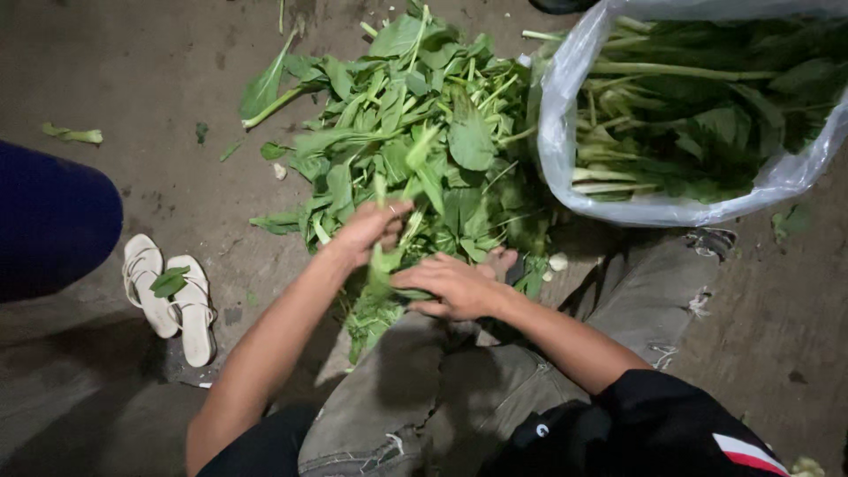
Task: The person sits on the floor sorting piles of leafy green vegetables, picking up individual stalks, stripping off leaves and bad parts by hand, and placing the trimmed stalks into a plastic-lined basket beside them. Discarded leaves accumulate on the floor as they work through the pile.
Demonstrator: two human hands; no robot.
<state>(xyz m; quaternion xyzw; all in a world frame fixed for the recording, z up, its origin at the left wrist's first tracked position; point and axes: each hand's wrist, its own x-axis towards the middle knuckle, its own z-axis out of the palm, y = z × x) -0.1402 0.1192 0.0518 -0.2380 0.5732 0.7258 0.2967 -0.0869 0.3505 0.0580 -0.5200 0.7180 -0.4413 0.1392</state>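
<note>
We see a heap of leafy greens (415,132) on the floor (159,79), a clear plastic bag (565,115) far right. Our left hand (369,231) and right hand (450,287) are both closed around a leafy stalk (382,265), near the heap; white sandals (168,296) left.

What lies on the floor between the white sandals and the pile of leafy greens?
In the head view, the person's left forearm crosses that stretch; otherwise bare floor separates the white sandals from the pile of greens.
</note>
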